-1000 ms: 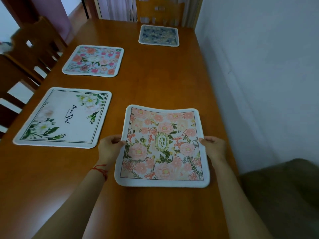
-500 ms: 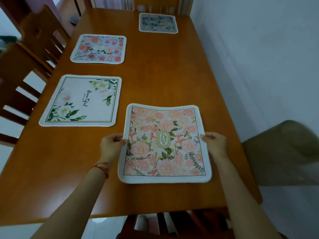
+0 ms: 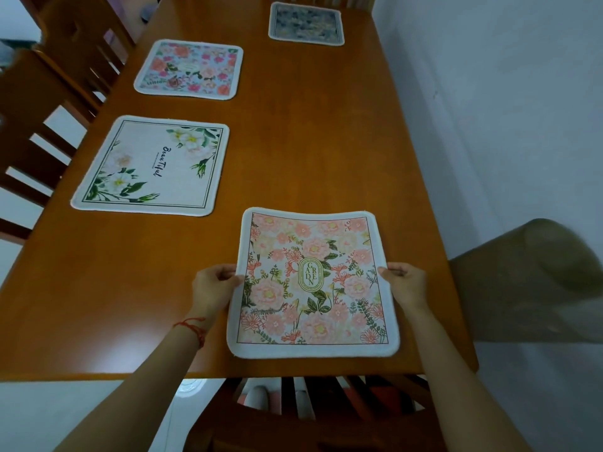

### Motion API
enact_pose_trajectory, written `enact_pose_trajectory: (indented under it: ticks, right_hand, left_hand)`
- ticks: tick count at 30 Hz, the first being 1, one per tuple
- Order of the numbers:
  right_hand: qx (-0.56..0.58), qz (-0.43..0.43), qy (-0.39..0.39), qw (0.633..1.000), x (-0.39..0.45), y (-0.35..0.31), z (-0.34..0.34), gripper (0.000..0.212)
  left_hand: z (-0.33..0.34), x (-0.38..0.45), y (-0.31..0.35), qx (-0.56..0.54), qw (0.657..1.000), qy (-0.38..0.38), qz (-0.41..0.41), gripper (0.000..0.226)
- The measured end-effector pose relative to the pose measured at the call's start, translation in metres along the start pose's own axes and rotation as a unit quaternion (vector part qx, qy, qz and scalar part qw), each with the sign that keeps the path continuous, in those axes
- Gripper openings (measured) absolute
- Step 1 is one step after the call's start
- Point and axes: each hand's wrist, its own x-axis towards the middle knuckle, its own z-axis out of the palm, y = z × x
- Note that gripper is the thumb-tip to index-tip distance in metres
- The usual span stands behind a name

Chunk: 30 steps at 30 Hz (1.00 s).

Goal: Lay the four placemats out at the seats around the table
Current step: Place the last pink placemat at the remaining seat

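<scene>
Fingers [image 3: 225, 275] of our left hand [image 3: 212, 290] pinch the left edge of the pink floral "Garden" placemat [image 3: 313, 285], while the fingers [image 3: 393, 272] of our right hand [image 3: 408, 285] pinch its right edge, thumbs on top at both sides. Between the two sets of fingers the mat lies on the wooden surface [image 3: 293, 151], its near edge just short of the surface's front rim and its far corners curling up a little. Ahead and to the left of our left fingers, the white "Beautiful" placemat [image 3: 153, 166] lies flat; farther out the same way sits the blue-and-pink floral placemat [image 3: 191, 70], and far beyond our right fingers the dark blue placemat [image 3: 306, 24] lies at the far end. A red string bracelet [image 3: 192, 326] circles our left wrist. Below our fingers a wooden chair [image 3: 310, 409] is tucked under the front rim; more chairs [image 3: 49, 102] stand out to the left.
</scene>
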Motion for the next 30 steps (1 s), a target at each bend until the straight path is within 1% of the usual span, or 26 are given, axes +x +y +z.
enact_pose_trajectory:
  ticks: [5, 12, 16, 23, 30]
  right_hand:
    - [0.006, 0.011, 0.000, 1.000, 0.004, 0.014, 0.000, 0.024]
    - [0.000, 0.029, 0.011, 1.000, 0.011, 0.029, 0.001, 0.029]
    - [-0.017, 0.021, 0.011, 1.000, 0.014, 0.034, -0.001, 0.029]
    - [-0.063, -0.003, 0.016, 0.998, 0.022, 0.036, -0.004, 0.028]
    - [-0.088, -0.016, 0.024, 0.996, 0.022, 0.035, -0.003, 0.027]
  left_hand:
    - [0.009, -0.005, -0.006, 0.009, 1.000, 0.005, -0.010, 0.018]
    - [0.016, -0.004, -0.005, 0.050, 0.999, 0.016, 0.003, 0.026]
    - [0.020, -0.002, -0.006, 0.067, 0.998, 0.016, 0.011, 0.028]
    - [0.025, -0.002, -0.013, 0.069, 0.998, 0.007, -0.006, 0.030]
    - [0.029, 0.000, -0.011, 0.050, 0.998, 0.030, -0.028, 0.031]
